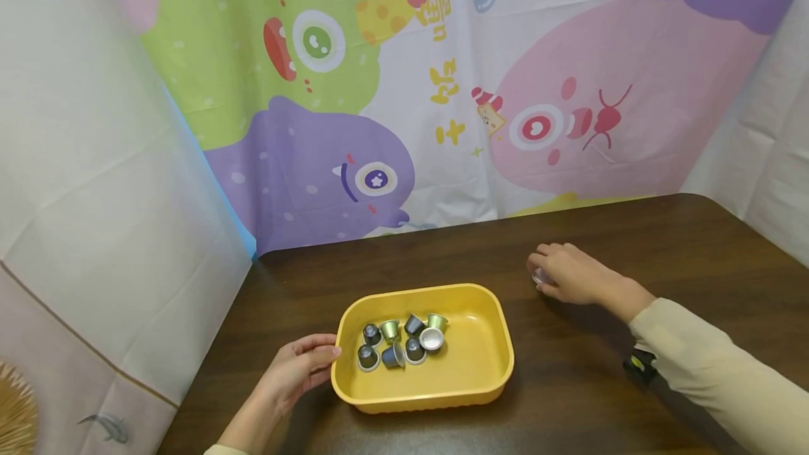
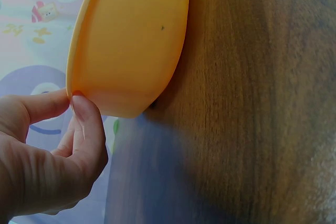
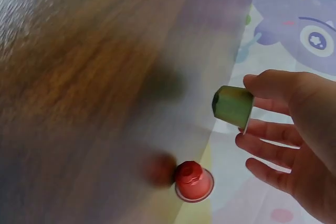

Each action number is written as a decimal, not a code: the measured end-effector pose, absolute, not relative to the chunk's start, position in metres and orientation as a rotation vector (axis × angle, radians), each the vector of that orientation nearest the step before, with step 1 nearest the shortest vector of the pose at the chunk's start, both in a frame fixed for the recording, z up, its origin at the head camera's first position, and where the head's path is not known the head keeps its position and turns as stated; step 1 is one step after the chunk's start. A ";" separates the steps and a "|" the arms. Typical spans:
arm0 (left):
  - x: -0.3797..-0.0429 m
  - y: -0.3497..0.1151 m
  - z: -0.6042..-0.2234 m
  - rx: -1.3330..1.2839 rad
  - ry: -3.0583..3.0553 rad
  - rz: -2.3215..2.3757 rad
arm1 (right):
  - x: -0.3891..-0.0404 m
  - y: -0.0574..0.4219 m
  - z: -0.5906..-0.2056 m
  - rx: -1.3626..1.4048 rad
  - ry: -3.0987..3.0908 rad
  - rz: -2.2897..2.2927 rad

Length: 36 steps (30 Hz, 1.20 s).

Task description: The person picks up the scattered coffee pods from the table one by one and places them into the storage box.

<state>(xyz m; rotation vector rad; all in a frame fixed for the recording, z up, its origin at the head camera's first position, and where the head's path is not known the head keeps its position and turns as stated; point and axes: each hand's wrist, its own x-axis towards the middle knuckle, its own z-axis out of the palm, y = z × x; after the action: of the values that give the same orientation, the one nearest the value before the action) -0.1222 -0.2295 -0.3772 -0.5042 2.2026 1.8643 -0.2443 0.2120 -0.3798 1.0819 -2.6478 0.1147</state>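
Observation:
At the left end of a yellow tray (image 1: 423, 399), my left hand (image 1: 293, 374) pinches the rim between thumb and finger; the left wrist view shows this hand (image 2: 58, 156) close, at the tray wall (image 2: 131, 30). Several coffee capsules lie in the tray's left half, among them a green capsule (image 1: 390, 330) and a dark capsule (image 1: 368, 357). My right hand (image 1: 571, 272) is over the table to the right of the tray. In the right wrist view this hand (image 3: 294, 129) holds a green capsule (image 3: 233, 106) by its rim, raised off the table. A red capsule (image 3: 194, 182) stands nearby on its rim.
The dark wood table (image 1: 607, 399) carries the tray. A cartoon-printed curtain (image 1: 442, 181) hangs along its far edge, and a pale curtain (image 1: 126, 160) closes off the left side. Behind the right hand, a black wrist device (image 1: 640, 365) shows under the sleeve.

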 end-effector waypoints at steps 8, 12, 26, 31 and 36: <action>-0.122 -0.231 -0.376 -0.473 2.198 1.868 | -0.236 0.209 -0.368 1.089 -2.688 0.109; -0.122 -0.231 -0.376 -0.461 2.197 1.869 | -0.232 0.206 -0.360 1.099 -2.719 0.108; -0.123 -0.231 -0.377 -0.466 2.219 1.855 | -0.211 0.192 -0.335 1.192 -2.792 0.204; -0.123 -0.231 -0.378 -0.461 2.217 1.860 | -0.205 0.187 -0.327 1.214 -2.790 0.214; -0.123 -0.230 -0.379 -0.465 2.223 1.859 | -0.197 0.182 -0.319 1.231 -2.783 0.204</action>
<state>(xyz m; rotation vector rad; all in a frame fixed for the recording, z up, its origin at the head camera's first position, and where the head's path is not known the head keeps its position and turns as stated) -0.1228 -0.2302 -0.3785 -0.4651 2.2229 1.8589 -0.1974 0.1820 -0.3185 1.2315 -2.7829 0.2036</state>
